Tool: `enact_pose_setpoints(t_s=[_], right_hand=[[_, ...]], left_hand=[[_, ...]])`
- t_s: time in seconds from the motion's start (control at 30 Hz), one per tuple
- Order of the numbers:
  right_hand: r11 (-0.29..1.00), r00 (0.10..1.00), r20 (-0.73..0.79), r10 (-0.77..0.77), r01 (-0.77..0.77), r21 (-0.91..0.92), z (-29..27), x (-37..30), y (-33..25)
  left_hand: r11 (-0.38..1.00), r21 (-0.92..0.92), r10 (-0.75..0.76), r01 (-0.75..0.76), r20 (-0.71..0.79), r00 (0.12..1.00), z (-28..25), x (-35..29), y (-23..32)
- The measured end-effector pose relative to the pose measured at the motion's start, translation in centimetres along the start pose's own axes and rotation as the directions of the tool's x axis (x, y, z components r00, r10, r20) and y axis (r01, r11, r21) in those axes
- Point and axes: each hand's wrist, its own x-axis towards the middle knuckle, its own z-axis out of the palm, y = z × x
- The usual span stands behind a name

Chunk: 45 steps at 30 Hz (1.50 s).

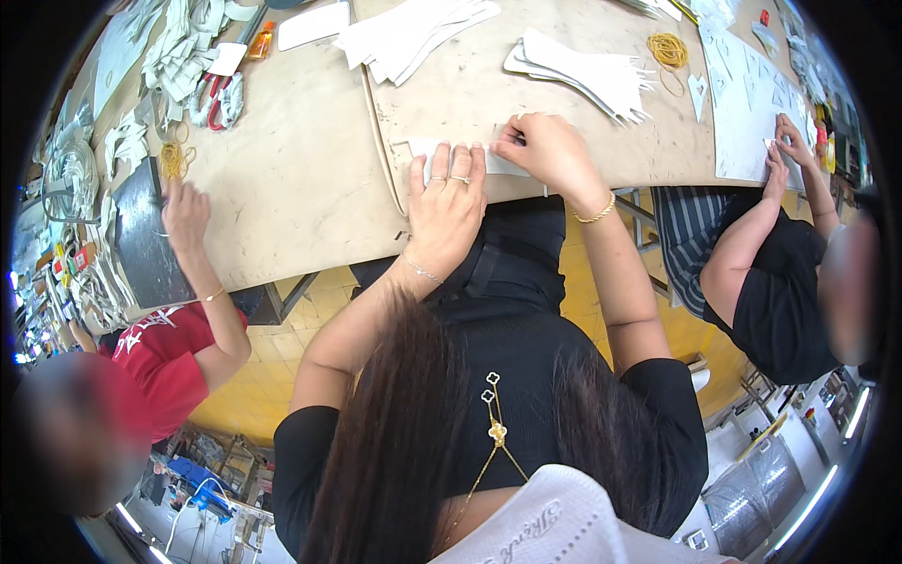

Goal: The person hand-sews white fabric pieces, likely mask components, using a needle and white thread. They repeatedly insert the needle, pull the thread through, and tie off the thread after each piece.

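Near the table's front edge, my left hand (443, 211) lies flat with its fingers stretched out over a white flat piece (505, 166). Parts of this piece show above the left fingers and between the two hands; the rest is covered. My right hand (554, 160) is closed in a pinch at the piece's right end. Something small and dark shows at its fingertips, too hidden to name. Beyond the hands lie a stack of white strips with fringed ends (583, 77) and a fan of long white strips (413, 38).
Yellow rubber bands (668, 50) and a patterned white sheet (752, 103) lie on the right. Red-handled scissors (218, 101), an orange bottle (261, 40) and a black board (148, 235) are on the left. Co-workers' hands (186, 214) work at both sides. A cord (376, 132) crosses the table.
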Motion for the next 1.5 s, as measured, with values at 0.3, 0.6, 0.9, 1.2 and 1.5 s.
enact_pose_setpoints(t_s=[0.3,0.6,0.9,1.2,1.5], right_hand=[[0.981,0.987,0.012,0.159,-0.159,0.111,-4.7,-2.3,4.0],[0.975,0.984,-0.023,0.175,-0.17,0.142,-3.2,-2.5,4.9],[0.98,0.985,-0.059,0.163,-0.154,0.126,-2.7,-2.4,4.9],[0.983,0.961,-0.265,-0.083,0.036,-0.178,-1.8,-3.1,3.7],[0.873,0.831,-0.372,-0.413,0.244,-0.423,-2.5,-1.5,4.8]], left_hand=[[0.995,0.083,0.05,-0.052,0.025,0.998,-0.3,-0.1,-0.3],[0.998,0.054,0.031,-0.032,0.027,0.999,-0.1,0.0,0.0],[0.998,0.06,-0.022,0.023,-0.011,1.0,0.1,1.1,1.9],[0.981,-0.189,-0.012,0.041,0.151,0.988,-1.9,1.7,2.0],[0.824,-0.193,0.519,-0.533,-0.12,0.846,0.8,8.2,-1.6]])
